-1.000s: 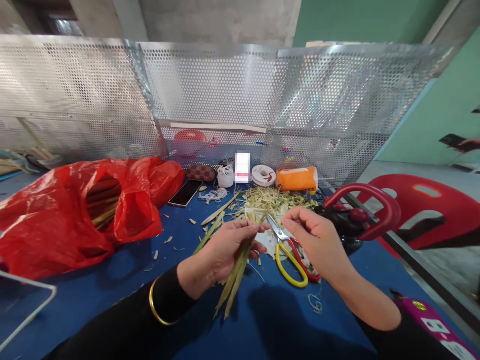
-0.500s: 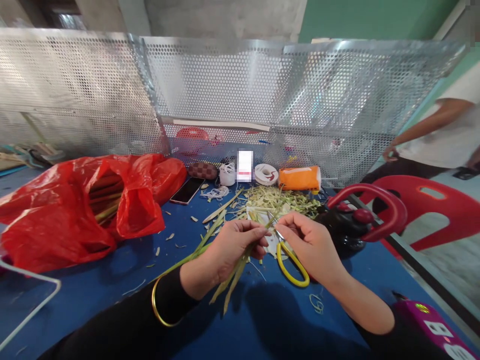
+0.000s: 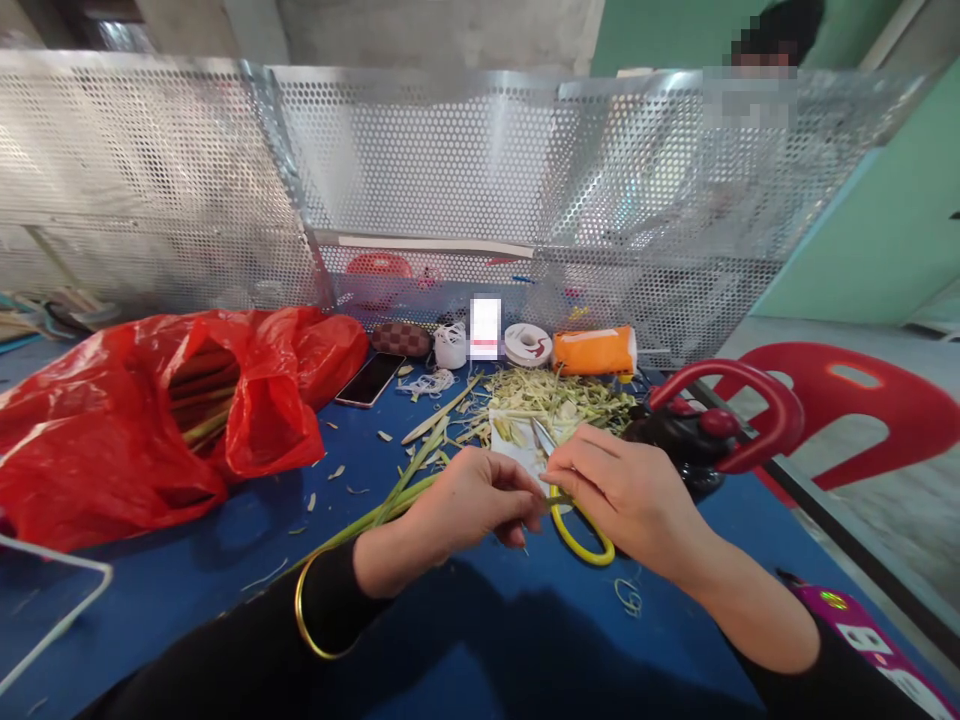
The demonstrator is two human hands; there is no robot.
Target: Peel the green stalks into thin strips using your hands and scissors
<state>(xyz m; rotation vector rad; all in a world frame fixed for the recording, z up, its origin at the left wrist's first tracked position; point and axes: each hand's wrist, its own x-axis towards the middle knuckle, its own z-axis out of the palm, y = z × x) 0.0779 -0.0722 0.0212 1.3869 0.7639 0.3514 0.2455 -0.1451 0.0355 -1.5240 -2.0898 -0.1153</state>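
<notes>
My left hand (image 3: pixel 457 508) is closed round a bundle of thin green leaf strips (image 3: pixel 375 515) that run back to the left over the blue table (image 3: pixel 480 640). My right hand (image 3: pixel 626 495) pinches the same strips at their tip, fingers pressed against the left hand's. Under the right hand lie scissors with a yellow handle (image 3: pixel 577 535), their blades pointing away on a white sheet (image 3: pixel 517 445). A gold bangle (image 3: pixel 307 620) circles my left wrist.
A red plastic bag (image 3: pixel 150 420) with green stalks lies at left. A phone (image 3: pixel 369 380), tape rolls (image 3: pixel 527 345), an orange packet (image 3: pixel 596 352) and a pile of leaf trimmings (image 3: pixel 559 395) sit before the perforated metal screen (image 3: pixel 450 190). A red-handled black device (image 3: pixel 712 425) stands at right; a person stands behind the screen.
The strips swung from hanging toward me to lying out to the left. Both hands dropped lower and closed together. The person at the right has moved behind the screen.
</notes>
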